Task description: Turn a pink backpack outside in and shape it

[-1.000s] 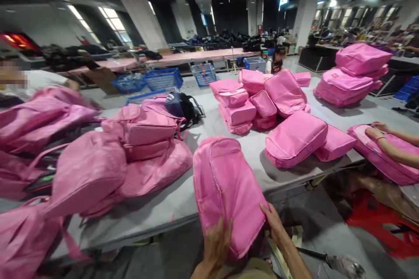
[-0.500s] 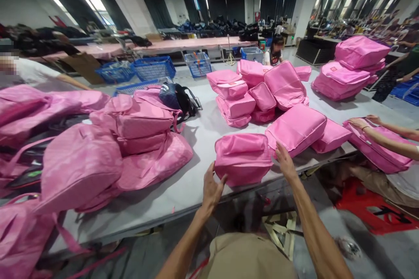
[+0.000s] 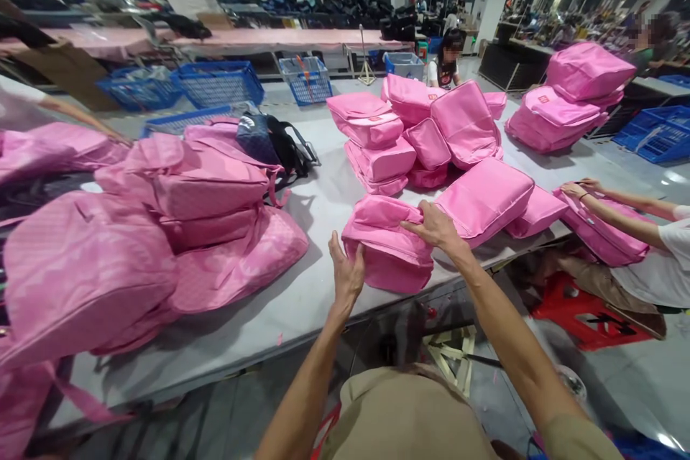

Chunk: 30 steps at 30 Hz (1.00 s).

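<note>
A small boxy pink fabric bag [image 3: 396, 269] sits near the table's front edge, its top dented inward. My right hand [image 3: 439, 224] pinches the bag's upper right edge between thumb and fingers. At the bag's left side is my left hand [image 3: 348, 277], fingers apart, with the thumb against or very close to the fabric. Just right of the bag lies a larger pink bag [image 3: 485, 201], partly behind my right hand. Behind it, several more pink bags [image 3: 380, 162] are stacked.
Pink backpacks [image 3: 91, 273] pile up on the left of the white table [image 3: 302, 302]. A dark backpack [image 3: 269, 140] lies behind them. At right, another person's hands [image 3: 579, 190] hold a pink bag [image 3: 609, 230]. Blue baskets [image 3: 218, 83] stand beyond the table, and a red stool [image 3: 582, 316] at right.
My right hand has moved left and taken hold of the bag's upper right edge. The bag's top has caved in and tilted slightly. The view has shifted a little.
</note>
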Tool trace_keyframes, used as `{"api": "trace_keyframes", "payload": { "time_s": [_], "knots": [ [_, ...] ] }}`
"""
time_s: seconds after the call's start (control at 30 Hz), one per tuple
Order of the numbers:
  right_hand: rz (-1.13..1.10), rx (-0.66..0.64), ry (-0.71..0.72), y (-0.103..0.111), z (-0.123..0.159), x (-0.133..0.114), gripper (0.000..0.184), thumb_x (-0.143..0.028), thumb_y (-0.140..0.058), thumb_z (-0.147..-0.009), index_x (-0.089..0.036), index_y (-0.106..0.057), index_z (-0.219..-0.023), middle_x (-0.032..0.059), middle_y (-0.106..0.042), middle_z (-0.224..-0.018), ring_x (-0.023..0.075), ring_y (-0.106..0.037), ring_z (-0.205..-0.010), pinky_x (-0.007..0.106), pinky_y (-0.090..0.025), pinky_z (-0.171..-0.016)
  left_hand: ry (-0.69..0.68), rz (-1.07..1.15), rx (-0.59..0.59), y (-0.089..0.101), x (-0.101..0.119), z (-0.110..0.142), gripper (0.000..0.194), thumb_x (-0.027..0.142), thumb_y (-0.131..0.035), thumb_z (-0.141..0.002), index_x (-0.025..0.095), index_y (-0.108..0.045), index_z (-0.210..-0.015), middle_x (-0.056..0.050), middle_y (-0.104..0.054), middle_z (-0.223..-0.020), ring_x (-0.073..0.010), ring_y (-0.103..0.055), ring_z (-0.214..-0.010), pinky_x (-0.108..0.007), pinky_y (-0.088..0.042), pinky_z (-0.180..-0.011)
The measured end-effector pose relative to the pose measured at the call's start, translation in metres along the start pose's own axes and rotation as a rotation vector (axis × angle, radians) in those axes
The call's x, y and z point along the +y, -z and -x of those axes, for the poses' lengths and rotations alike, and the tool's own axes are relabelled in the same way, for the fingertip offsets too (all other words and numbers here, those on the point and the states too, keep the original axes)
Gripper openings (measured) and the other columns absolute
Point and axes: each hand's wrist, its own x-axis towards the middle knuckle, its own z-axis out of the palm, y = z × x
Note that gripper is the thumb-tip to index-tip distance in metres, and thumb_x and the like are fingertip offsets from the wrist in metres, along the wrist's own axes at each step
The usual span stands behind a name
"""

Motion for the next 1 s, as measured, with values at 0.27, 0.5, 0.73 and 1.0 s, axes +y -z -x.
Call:
{"api": "trace_keyframes", "payload": {
  "time_s": [0.27, 0.5, 0.73, 1.0],
  "knots": [
    [-0.020, -0.010, -0.177, -0.024, 0.016, -0.046, 0.059, -0.076, -0.043, -0.115, -0.023, -0.058, -0.136, 0.0148, -0.083, -0.123, 0.0324, -0.079, -0.117, 0.038, -0.052, -0.094, 0.083, -0.048, -0.403, -0.007, 0.036, 0.057, 0.048, 0.073, -0.067, -0.101, 0.025, -0.069, -0.106, -0.006, -0.079, -0.098, -0.0251, -0.072, -0.087, -0.039, -0.056, -0.084],
    [-0.002, 0.007, -0.228, -0.028, 0.014, -0.057, 0.054, -0.069, -0.048, -0.115, -0.022, -0.056, -0.139, 0.0137, -0.084, -0.124, 0.0335, -0.079, -0.119, 0.039, -0.055, -0.099, -0.026, -0.142, -0.429, -0.005, 0.016, 0.051, 0.033, 0.058, -0.068, -0.099, 0.027, -0.057, -0.107, -0.009, -0.079, -0.109, -0.0279, -0.075, -0.096, -0.044, -0.056, -0.089],
    [-0.016, -0.003, -0.245, -0.029, 0.017, -0.060, 0.053, -0.066, -0.050, -0.116, -0.020, -0.056, -0.141, 0.0163, -0.082, -0.127, 0.0355, -0.080, -0.121, 0.043, -0.056, -0.100, 0.060, -0.183, -0.296, -0.019, 0.018, 0.063, 0.044, 0.028, -0.079, -0.084, 0.030, -0.046, -0.113, -0.004, -0.074, -0.105, -0.0279, -0.077, -0.099, -0.041, -0.057, -0.085],
    [-0.009, -0.008, -0.222, -0.032, 0.021, -0.056, 0.052, -0.066, -0.047, -0.117, -0.021, -0.055, -0.141, 0.0158, -0.083, -0.125, 0.0329, -0.080, -0.120, 0.039, -0.053, -0.098, -0.076, -0.269, -0.214, -0.027, -0.008, 0.072, 0.036, 0.027, -0.070, -0.088, 0.030, -0.045, -0.113, -0.007, -0.077, -0.102, -0.0300, -0.078, -0.093, -0.043, -0.059, -0.086]
  ]
}}
